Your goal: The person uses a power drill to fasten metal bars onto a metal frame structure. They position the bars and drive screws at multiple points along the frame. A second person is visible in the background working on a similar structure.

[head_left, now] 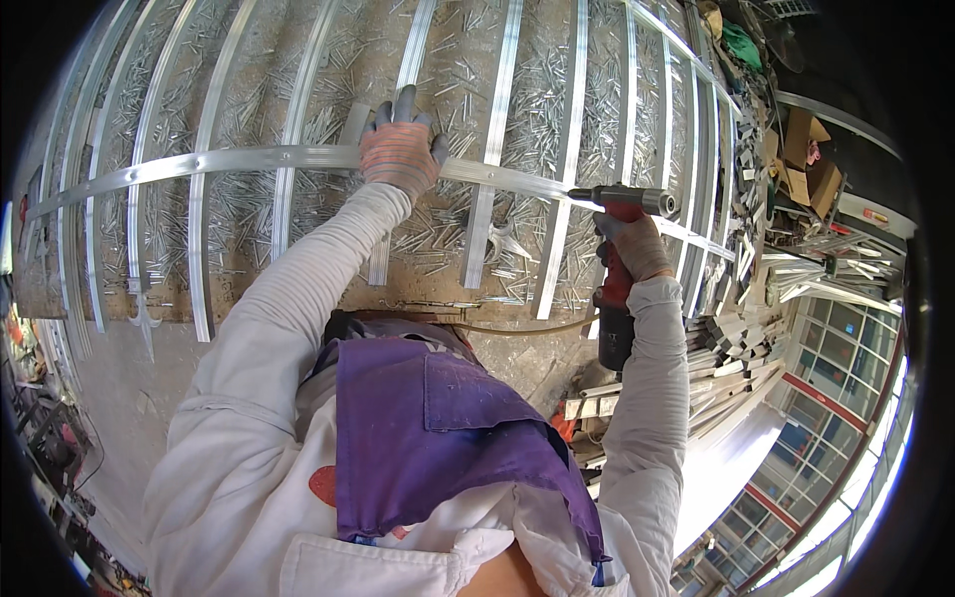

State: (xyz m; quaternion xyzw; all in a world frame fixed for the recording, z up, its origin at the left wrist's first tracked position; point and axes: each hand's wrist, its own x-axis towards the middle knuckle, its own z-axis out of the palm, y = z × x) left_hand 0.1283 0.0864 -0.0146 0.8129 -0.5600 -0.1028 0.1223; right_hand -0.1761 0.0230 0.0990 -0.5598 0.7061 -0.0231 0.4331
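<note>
My left hand [400,151], in a grey and red striped glove, lies across a long silver metal crossbar [328,156]. Its fingers stretch past the far edge, over a metal slat [415,45]. To the right, my gloved right hand [637,249] is closed around a red and black cordless rivet gun [617,316]. The gun's nose points left and reaches the crossbar where it crosses another slat [575,109]; whether its tip touches cannot be made out. Rivet heads dot the crossbar on the left. The slats run away from me in parallel under the crossbar.
Thin metal pins [438,214] litter the worktop between the slats. Cut metal profiles [741,348] are piled at the right, below an open cardboard box [804,159]. A pointed metal ornament [145,320] hangs at the near left edge.
</note>
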